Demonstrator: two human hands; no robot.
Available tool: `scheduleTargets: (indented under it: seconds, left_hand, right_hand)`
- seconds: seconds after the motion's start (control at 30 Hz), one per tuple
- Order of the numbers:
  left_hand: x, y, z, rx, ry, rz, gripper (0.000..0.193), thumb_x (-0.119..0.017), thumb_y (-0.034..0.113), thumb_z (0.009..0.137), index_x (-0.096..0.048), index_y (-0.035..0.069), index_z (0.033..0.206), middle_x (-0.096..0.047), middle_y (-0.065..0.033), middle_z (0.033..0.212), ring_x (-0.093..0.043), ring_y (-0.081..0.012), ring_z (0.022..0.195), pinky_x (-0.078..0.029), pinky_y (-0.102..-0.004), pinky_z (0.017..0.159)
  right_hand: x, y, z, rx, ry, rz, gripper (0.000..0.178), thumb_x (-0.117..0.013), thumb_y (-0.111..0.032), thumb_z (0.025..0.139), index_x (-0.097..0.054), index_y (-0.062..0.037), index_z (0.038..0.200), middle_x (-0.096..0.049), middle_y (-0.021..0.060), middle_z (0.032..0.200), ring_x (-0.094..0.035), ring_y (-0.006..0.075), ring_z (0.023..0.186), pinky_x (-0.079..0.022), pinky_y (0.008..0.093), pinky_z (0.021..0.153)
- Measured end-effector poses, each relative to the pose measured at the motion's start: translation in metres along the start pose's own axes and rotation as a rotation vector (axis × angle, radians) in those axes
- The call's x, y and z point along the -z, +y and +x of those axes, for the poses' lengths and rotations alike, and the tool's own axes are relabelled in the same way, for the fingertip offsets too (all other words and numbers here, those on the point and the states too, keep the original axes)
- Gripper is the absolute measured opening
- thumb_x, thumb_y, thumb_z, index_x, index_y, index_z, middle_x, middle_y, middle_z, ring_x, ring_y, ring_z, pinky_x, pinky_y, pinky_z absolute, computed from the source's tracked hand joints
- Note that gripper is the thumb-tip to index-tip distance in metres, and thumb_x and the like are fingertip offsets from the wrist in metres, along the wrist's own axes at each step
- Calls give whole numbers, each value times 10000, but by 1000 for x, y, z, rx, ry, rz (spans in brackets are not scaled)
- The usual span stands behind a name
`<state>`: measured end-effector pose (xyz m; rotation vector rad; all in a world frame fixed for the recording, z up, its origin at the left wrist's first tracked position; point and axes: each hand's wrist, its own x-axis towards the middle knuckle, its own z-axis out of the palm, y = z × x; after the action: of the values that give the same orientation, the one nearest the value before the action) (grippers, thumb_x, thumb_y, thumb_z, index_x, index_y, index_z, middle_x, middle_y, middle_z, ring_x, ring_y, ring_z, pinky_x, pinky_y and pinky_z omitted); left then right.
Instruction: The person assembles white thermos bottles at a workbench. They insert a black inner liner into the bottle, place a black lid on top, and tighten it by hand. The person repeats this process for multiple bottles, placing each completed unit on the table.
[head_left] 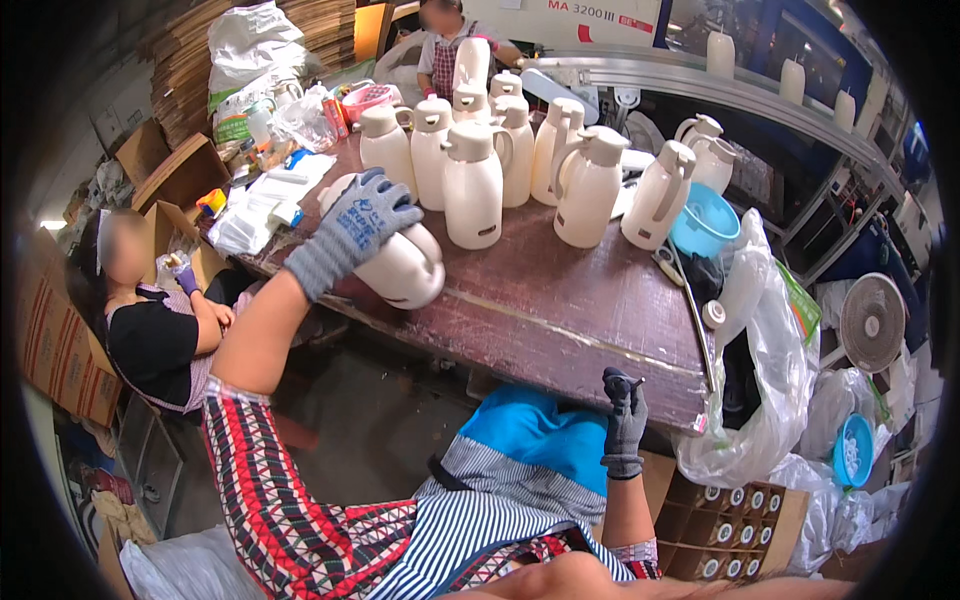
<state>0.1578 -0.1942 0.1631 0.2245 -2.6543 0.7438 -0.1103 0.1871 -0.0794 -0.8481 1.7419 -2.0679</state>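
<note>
My left hand (362, 228), in a grey-blue knitted glove, is closed over the upper part of a cream thermos jug (405, 270). That jug is tilted above the table's near left edge, its handle toward the right, and its top is partly hidden by my glove. Low at the near right edge of the table is my right hand (625, 420), in a grey glove with dark fingertips. Its fingers are pinched together; whatever they hold is too small to make out. Closest to the tilted jug stands an upright cream thermos jug (472, 190).
More cream jugs (590, 190) stand across the dark red table (560, 300). A blue basin (705, 222) sits at its right end, beside clear plastic bags (760, 370). One person (150, 320) sits at left, another (450, 55) is behind the table. A divided carton (720, 530) lies below right.
</note>
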Motion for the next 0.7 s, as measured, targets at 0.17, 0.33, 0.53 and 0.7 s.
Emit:
scheduleTargets:
  seconds: [0.17, 0.33, 0.53, 0.7]
  left_hand:
    - [-113, -117, -35, 171, -248, 230, 215, -582, 177, 900, -707, 260, 1054, -641, -43, 1123, -581, -258, 1151, -436, -446, 1036]
    - [-175, -177, -36, 342, -362, 269, 294, -568, 168, 935, -712, 270, 1169, -622, -47, 1228, -527, -276, 1271, -397, -484, 1095]
    - [-134, -118, 102, 456, -201, 319, 551, -659, 293, 872, -587, 177, 1406, -527, -84, 1458, -450, -349, 1397, -346, -558, 1138]
    - [-156, -55, 240, 267, 217, -24, 496, -677, 457, 894, -673, 115, 1254, -693, -114, 1182, -646, -323, 1093, -480, -472, 986]
  right_hand:
    - [1, 16, 32, -37, -1, -98, 367, -595, -317, 1077, -693, 12, 1205, -729, 88, 1147, -665, 175, 1070, -528, 338, 975]
    - [30, 17, 74, 216, 59, -885, 256, -700, -203, 966, -731, -87, 1192, -691, 102, 1015, -657, 261, 922, -533, 372, 853]
    - [110, 67, 105, 238, 131, -1670, 263, -620, -247, 960, -671, -163, 1204, -657, 81, 994, -676, 290, 885, -550, 432, 736]
    - [105, 85, 107, 80, 15, -1663, 465, -696, -390, 917, -624, -131, 1296, -661, 104, 1060, -688, 305, 911, -556, 446, 730]
